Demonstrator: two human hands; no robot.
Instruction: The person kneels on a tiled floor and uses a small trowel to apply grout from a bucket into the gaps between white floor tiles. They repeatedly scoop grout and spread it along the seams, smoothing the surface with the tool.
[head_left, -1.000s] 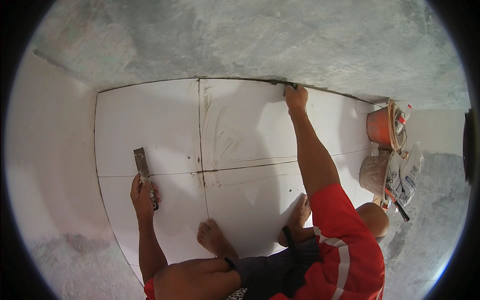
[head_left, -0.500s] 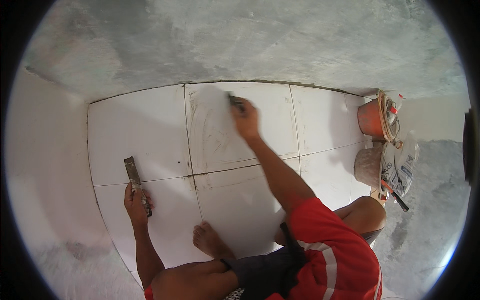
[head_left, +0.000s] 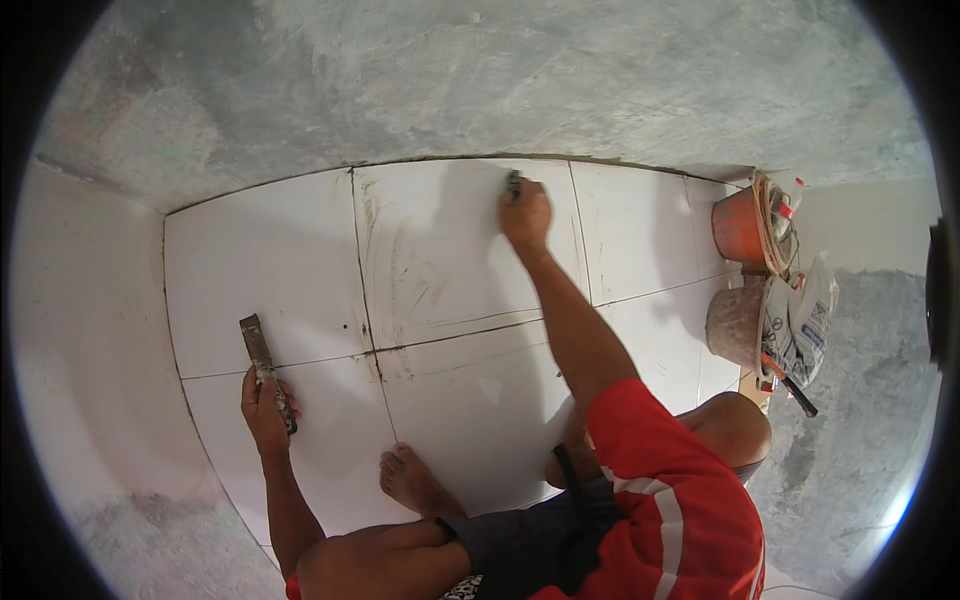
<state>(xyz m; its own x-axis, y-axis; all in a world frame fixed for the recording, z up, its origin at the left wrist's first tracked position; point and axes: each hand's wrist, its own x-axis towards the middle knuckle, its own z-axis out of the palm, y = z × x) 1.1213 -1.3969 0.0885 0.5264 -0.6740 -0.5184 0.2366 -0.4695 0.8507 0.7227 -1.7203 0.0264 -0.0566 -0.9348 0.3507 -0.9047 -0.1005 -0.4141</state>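
Observation:
My left hand [head_left: 264, 410] is closed round the handle of a putty knife [head_left: 256, 342], whose flat, dirty blade points away from me over the white floor tiles. Farther off, my right hand [head_left: 527, 216] grips a small dark wad [head_left: 515, 183] against the tile [head_left: 470, 260] near the far wall. Most of the wad is hidden by my fingers, so its kind cannot be made out. Brownish smears [head_left: 405, 265] mark the left part of that tile, and dark grout lines [head_left: 374, 349] run round it.
At the right stand an orange bucket [head_left: 735, 228] and a grey, mortar-stained bucket [head_left: 733, 325]. Plastic bags [head_left: 812, 318] and an orange-and-black handled tool [head_left: 790, 385] lie beside them. A grey plastered wall [head_left: 440, 80] borders the far side, and a pale wall [head_left: 90, 330] the left.
My right hand has swept right and slightly away from me across the tile with the dark wad. The left hand keeps the putty knife in nearly the same place.

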